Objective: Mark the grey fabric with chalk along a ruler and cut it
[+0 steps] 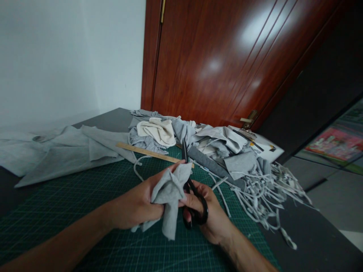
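Observation:
My left hand is closed around a bunched piece of light grey fabric, one end of which hangs down. Black-handled scissors sit in my right hand, with fingers through the loops. Their dark blades point away from me, beside and partly behind the fabric. Whether the blades touch the cloth cannot be made out. My right thumb and fingertips reach the fabric's right edge. Both hands are above a green cutting mat. Just beyond them lies a wooden ruler.
Grey sheet fabric spreads over the left of the table. Folded cloths, including a cream one, are heaped at the back. A tangle of grey fabric strips lies right, some hanging past the mat. A brown door stands behind.

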Motion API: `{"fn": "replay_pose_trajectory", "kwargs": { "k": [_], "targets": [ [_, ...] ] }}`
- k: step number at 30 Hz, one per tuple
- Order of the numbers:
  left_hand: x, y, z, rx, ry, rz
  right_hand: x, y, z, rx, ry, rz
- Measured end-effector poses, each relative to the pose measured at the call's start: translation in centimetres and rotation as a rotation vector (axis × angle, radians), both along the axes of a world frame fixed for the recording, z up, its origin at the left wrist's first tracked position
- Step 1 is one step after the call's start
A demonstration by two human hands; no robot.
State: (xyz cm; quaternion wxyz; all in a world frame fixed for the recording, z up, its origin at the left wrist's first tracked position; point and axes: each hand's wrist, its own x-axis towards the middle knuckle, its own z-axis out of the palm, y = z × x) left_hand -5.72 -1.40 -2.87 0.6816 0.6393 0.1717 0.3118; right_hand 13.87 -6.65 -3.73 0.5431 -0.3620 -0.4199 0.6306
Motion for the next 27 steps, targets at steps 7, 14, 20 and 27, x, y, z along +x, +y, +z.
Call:
{"fn": "replay_pose_trajectory", "kwargs": {
  "k": [7,14,20,27],
  "targets": [
    [0.6,0.5,-0.7,-0.139,-0.083,0.132,0.7,0.1,0.7,0.003,0.043,-0.154],
    [1.5,-0.2,-0.7,-0.104,0.079,0.149,0.9,0.1,0.8,-0.009,0.04,-0.22],
    [2.4,-1.0,-0.8,-0.229,-0.125,0.112,0.9,0.2,0.3,0.042,-0.012,-0.187],
    [2.9,-0.9,-2.6,-0.159,-0.178,0.149,1.0,0.2,0.1,-0.018,-0.022,-0.233]
  ]
}}
